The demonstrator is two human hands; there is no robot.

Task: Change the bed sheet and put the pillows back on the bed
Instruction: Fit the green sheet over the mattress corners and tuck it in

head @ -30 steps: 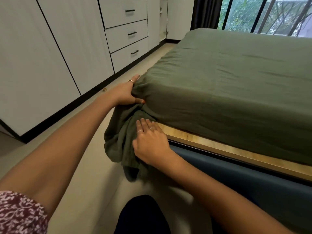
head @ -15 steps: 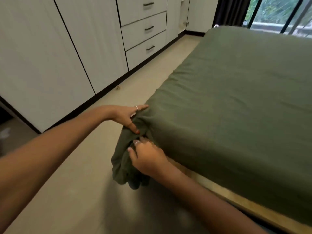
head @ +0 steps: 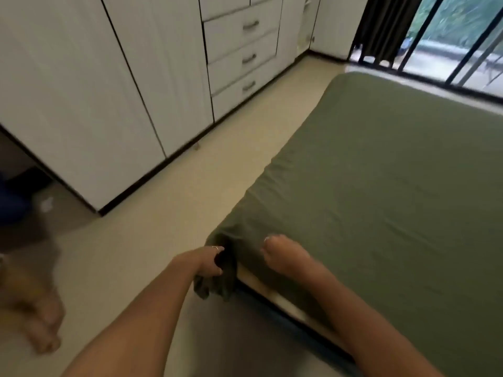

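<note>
A green bed sheet (head: pixel 381 186) covers the mattress, smooth on top with a few creases at the near left corner. Its loose corner hangs in a bunch (head: pixel 217 287) over the wooden bed frame (head: pixel 254 282). My left hand (head: pixel 211 261) grips this bunch just below the mattress corner. My right hand (head: pixel 283 257) rests on top of the sheet beside the corner, fingers pointing away; it is blurred. No pillows are in view.
White wardrobe doors (head: pixel 81 91) and drawers (head: pixel 242 50) line the left wall, with a strip of beige floor (head: pixel 190 200) between them and the bed. A barred window (head: pixel 462 44) and dark curtain (head: pixel 386 25) lie beyond the bed. A bare foot (head: pixel 40 330) stands at lower left.
The view has risen and tilted down. My right hand let go of the hanging bunch and moved up onto the mattress top. My left hand shifted down onto the bunch.
</note>
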